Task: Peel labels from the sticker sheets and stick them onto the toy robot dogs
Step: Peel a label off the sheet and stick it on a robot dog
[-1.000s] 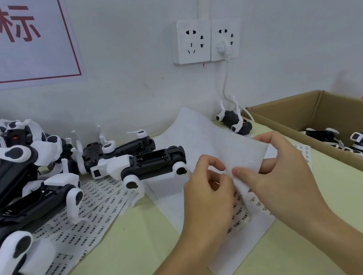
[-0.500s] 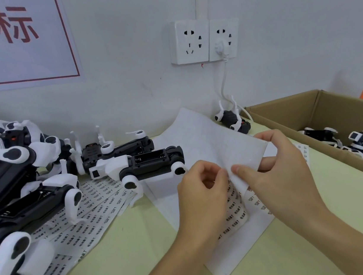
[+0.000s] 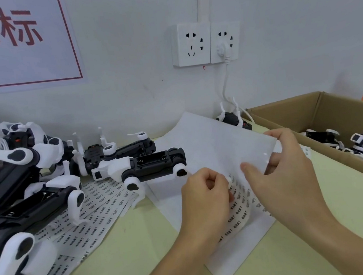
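Two hands picking a label off a sticker sheet

The right hand (image 3: 280, 178) is pinching up the backing paper (image 3: 217, 146) to bare the sticker sheet (image 3: 242, 200) mid-counter; the left hand (image 3: 205, 195), grip clenched on its edge, is seemingly lifting a label; a toy dog (image 3: 143, 166) is lying belly-up just left, ready.

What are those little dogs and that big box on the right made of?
The toy dogs look like moulded plastic, white and black, smooth with a slight sheen. The box looks like plain brown corrugated cardboard, matte, with folded walls and raw edges.
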Motion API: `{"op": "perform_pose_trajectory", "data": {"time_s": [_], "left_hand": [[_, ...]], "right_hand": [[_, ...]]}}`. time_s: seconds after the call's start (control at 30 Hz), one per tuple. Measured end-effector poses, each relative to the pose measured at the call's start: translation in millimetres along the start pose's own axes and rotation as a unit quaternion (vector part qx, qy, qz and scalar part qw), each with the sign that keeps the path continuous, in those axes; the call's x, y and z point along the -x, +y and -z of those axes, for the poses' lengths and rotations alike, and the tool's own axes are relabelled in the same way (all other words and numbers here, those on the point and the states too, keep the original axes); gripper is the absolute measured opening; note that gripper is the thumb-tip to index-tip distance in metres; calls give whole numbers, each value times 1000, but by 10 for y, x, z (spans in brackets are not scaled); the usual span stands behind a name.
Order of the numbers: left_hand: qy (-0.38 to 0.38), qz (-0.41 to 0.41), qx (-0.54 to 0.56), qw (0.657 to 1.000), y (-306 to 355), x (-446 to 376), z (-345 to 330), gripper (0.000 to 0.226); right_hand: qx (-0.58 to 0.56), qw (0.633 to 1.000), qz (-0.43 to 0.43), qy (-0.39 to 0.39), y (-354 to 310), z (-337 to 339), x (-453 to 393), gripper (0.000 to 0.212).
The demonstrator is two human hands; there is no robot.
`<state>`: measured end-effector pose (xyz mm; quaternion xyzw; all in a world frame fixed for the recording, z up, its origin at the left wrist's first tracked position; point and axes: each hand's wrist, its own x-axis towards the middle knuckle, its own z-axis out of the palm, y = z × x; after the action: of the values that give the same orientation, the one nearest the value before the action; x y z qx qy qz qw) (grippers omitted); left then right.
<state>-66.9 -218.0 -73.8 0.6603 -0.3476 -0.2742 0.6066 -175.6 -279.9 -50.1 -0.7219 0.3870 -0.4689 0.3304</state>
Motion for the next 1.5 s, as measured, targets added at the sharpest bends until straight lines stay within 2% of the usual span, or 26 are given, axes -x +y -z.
{"op": "perform_pose_trajectory", "data": {"time_s": [0.1, 0.17, 0.3, 0.37, 0.5, 0.73, 0.83, 0.93, 1.0, 1.13, 1.3, 1.5], "left_hand": [[16, 1, 9, 1000, -7, 0, -8, 22], [25, -2, 15, 1000, -17, -3, -10, 22], [36, -11, 32, 999, -28, 3, -9, 20], [43, -21, 36, 998, -26, 11, -13, 19], [59, -45, 39, 996, -29, 19, -22, 19], [73, -81, 44, 993, -58, 19, -35, 20], [67, -91, 54, 992, -67, 15, -31, 20], [57, -105, 63, 991, -57, 25, -34, 17], [52, -115, 63, 990, -46, 41, -38, 14], [50, -120, 61, 990, -42, 52, -27, 15], [35, -73, 92, 992, -25, 51, -25, 18], [13, -72, 113, 991, -12, 38, -13, 20]], "right_hand": [[16, 999, -11, 39, 59, 17, -50, 57], [68, 996, -15, 59, 91, 52, -95, 61], [158, 981, 70, 85, 29, 86, -100, 30], [144, 983, 106, 50, -26, 49, -37, 22], [128, 986, 101, -46, -54, -80, 128, 23], [94, 988, 80, -88, -124, -130, 218, 32], [63, 990, 49, -113, -156, -109, 211, 48], [0, 990, 1, -138, -197, -92, 188, 52], [-34, 989, -23, -145, -209, -86, 172, 42], [-118, 982, -105, -105, -170, -78, 113, 27], [-178, 959, -188, -112, -110, -43, 34, 32], [-193, 950, -208, -132, -65, -50, 2, 31]]}}
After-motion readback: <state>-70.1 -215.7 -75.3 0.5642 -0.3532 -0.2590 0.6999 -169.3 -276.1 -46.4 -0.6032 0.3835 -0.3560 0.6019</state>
